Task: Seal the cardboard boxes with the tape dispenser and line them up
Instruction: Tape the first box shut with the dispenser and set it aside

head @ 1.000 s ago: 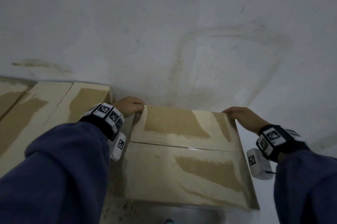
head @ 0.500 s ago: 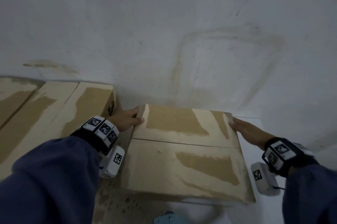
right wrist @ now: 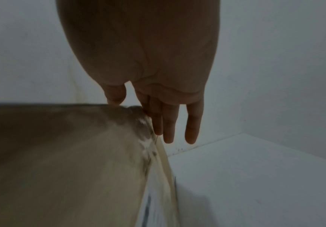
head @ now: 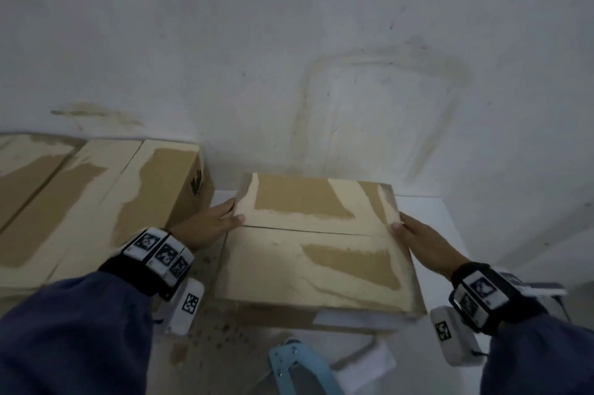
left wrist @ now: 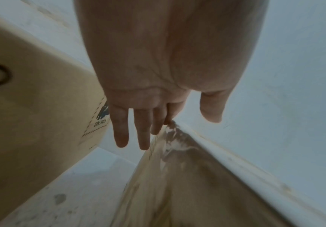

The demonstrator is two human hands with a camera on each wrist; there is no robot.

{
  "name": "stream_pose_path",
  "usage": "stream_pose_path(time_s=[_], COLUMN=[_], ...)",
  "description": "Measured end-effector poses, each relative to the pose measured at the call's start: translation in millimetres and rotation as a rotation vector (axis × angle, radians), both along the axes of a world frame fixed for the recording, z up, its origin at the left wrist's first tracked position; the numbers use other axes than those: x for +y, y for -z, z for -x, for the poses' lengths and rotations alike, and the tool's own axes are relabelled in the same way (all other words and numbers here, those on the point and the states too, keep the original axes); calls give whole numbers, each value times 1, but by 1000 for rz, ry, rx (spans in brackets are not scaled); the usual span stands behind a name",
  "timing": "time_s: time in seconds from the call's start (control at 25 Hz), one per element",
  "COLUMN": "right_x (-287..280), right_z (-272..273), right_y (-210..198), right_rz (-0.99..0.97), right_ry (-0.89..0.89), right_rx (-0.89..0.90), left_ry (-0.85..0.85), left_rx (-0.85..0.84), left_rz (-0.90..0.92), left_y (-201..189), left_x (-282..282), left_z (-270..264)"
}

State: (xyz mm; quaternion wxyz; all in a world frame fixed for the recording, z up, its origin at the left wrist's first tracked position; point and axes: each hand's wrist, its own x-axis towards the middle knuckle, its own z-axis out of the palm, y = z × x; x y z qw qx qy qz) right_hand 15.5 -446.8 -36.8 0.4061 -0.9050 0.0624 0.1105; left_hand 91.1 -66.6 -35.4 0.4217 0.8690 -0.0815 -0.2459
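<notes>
Both hands have slid back from the far corners, the left hand [head: 210, 223] and right hand [head: 419, 240] now flat, fingers straight, against the sides of the taped cardboard box [head: 316, 246], its glossy-sealed flaps shut, on the white counter [head: 424, 211] beside the lined-up boxes [head: 96, 201].

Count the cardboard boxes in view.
3. The near box sits between the left hand and right hand; a second box stands left of it; a third box is cut off at the left edge. More may be hidden.

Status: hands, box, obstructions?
Left hand and right hand flat against box sides. Flap seam visible. Gap to neighbouring box; nothing in it.
</notes>
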Motion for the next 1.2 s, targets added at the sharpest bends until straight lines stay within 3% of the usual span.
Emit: stream_pose_path(time_s=[0.08, 0.2, 0.36, 0.84, 1.08, 1.2], right_x=[5, 19, 29, 25, 24, 20], right_z=[30, 63, 67, 9, 12, 29], right_y=[3, 8, 30, 31, 26, 33], right_rz=[-98, -386, -621, -810, -706, -562], right_ry=[28, 101, 254, 393, 440, 573], right_rx=[-5, 3, -47, -75, -64, -154], left_ry=[-27, -227, -385, -428, -399, -407], left_rx=[80, 147, 52, 82, 51, 30], left_rz=[87, 284, 392, 539, 661, 756], left_y=[-2, 9, 30, 48, 43, 42], left_x=[-4, -13, -24, -27, -30, -19], left_z=[29, 51, 58, 8, 20, 51])
